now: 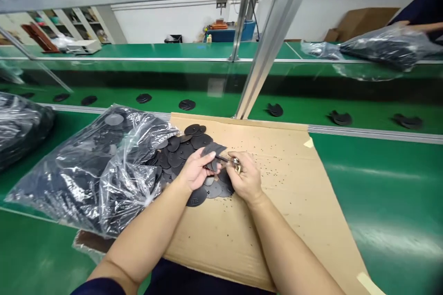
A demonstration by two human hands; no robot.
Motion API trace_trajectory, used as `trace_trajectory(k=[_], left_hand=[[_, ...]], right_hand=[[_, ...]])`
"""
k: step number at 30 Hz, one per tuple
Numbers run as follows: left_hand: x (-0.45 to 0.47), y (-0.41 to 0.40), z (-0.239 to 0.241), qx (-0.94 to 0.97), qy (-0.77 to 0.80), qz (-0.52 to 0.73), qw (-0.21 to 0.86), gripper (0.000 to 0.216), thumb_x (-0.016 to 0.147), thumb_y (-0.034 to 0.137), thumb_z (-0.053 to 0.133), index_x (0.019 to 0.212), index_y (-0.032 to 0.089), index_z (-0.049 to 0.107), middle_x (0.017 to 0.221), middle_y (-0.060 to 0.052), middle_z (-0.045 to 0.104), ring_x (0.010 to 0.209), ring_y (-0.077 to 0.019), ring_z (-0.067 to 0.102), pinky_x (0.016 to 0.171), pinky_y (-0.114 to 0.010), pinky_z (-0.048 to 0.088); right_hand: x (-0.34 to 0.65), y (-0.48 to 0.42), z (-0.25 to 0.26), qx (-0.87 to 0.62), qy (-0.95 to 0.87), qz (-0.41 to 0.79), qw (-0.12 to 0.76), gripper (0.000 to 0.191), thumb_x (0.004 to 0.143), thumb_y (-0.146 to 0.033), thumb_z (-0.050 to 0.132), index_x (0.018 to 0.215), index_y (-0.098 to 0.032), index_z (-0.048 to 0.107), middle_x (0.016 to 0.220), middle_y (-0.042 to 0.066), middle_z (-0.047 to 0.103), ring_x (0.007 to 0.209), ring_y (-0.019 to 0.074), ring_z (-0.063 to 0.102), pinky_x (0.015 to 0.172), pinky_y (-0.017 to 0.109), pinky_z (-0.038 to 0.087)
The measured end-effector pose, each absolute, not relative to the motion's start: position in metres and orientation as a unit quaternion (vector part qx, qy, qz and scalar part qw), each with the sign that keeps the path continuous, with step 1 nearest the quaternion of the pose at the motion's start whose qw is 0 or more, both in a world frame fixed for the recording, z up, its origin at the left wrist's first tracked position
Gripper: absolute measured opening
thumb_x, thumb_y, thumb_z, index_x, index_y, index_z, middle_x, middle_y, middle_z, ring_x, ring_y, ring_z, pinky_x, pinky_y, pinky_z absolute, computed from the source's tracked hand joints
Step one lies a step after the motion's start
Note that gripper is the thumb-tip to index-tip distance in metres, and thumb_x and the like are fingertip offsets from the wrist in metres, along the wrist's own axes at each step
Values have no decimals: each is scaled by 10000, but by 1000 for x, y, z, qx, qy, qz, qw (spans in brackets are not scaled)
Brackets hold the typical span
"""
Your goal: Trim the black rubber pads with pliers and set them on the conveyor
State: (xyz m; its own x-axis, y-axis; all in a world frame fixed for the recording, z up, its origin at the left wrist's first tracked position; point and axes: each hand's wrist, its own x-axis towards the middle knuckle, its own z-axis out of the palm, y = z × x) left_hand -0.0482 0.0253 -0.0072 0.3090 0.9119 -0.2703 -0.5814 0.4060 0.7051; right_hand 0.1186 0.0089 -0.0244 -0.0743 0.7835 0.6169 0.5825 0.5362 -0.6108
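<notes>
My left hand (196, 169) is closed on a flat black piece (213, 150), holding it up over a heap of black round discs (183, 150). My right hand (245, 176) is closed round a small metal tool (235, 163) whose tip meets the black piece. Both hands hover over a sheet of brown cardboard (284, 184) that lies on the green bench. The discs spill out of a clear plastic bag (100, 170) on my left.
Tiny black scraps dot the cardboard. Behind it runs a green conveyor belt (311, 101) carrying spaced black discs. A slanted metal post (266, 46) rises at the centre. More bags of black parts (384, 48) lie at far right, where another person's arm (424, 25) shows, and at the left edge.
</notes>
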Motion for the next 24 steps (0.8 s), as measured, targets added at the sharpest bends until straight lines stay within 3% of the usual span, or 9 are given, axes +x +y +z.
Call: trace_trajectory(k=[2, 8, 10, 13, 16, 20, 24], left_hand=[[-47, 25, -8, 223, 343, 524, 747, 308, 694, 180, 776, 903, 132, 555, 788, -43, 623, 604, -144, 623, 537, -230, 540], [-48, 26, -5, 203, 340, 531, 749, 262, 707, 144, 724, 905, 127, 554, 822, -48, 629, 623, -170, 639, 555, -267, 545], [-48, 25, -4, 214, 337, 533, 746, 292, 692, 141, 729, 933, 128, 566, 880, -61, 641, 707, -190, 655, 631, -295, 558], [-46, 24, -4, 230, 323, 556, 731, 349, 646, 98, 742, 953, 140, 582, 981, -74, 653, 911, -203, 644, 823, -318, 535], [-46, 23, -6, 226, 319, 579, 716, 334, 590, 52, 746, 854, 159, 571, 921, -39, 658, 973, -194, 624, 933, -369, 489], [-48, 23, -8, 248, 312, 602, 692, 272, 576, 62, 745, 738, 160, 549, 823, 8, 629, 915, -199, 630, 950, -493, 469], [-50, 24, -8, 282, 305, 623, 663, 243, 562, 62, 748, 692, 159, 566, 819, 2, 617, 914, -196, 617, 910, -457, 498]], right_hand=[[118, 8, -23, -487, -729, 84, 474, 197, 890, -306, 554, 1037, -187, 612, 919, 70, 625, 848, 213, 583, 816, 365, 475], [115, 7, -26, -506, -747, 40, 430, 240, 896, -358, 558, 1035, -177, 630, 903, 72, 638, 835, 216, 593, 803, 346, 478], [114, 7, -26, -517, -738, 44, 432, 241, 896, -362, 553, 1025, -177, 637, 886, 70, 639, 826, 213, 596, 795, 337, 479], [115, 6, -25, -539, -718, 84, 433, 236, 895, -361, 548, 1012, -182, 647, 891, 68, 645, 826, 203, 602, 786, 319, 478], [116, 5, -22, -550, -702, 139, 430, 221, 886, -342, 557, 1009, -189, 658, 938, 66, 663, 858, 199, 615, 806, 306, 473], [117, 4, -18, -552, -700, 208, 403, 191, 874, -335, 572, 984, -218, 676, 946, 44, 684, 858, 195, 627, 778, 288, 466], [118, 3, -11, -537, -712, 261, 369, 149, 878, -310, 566, 927, -225, 678, 864, 14, 679, 800, 171, 612, 738, 265, 439]])
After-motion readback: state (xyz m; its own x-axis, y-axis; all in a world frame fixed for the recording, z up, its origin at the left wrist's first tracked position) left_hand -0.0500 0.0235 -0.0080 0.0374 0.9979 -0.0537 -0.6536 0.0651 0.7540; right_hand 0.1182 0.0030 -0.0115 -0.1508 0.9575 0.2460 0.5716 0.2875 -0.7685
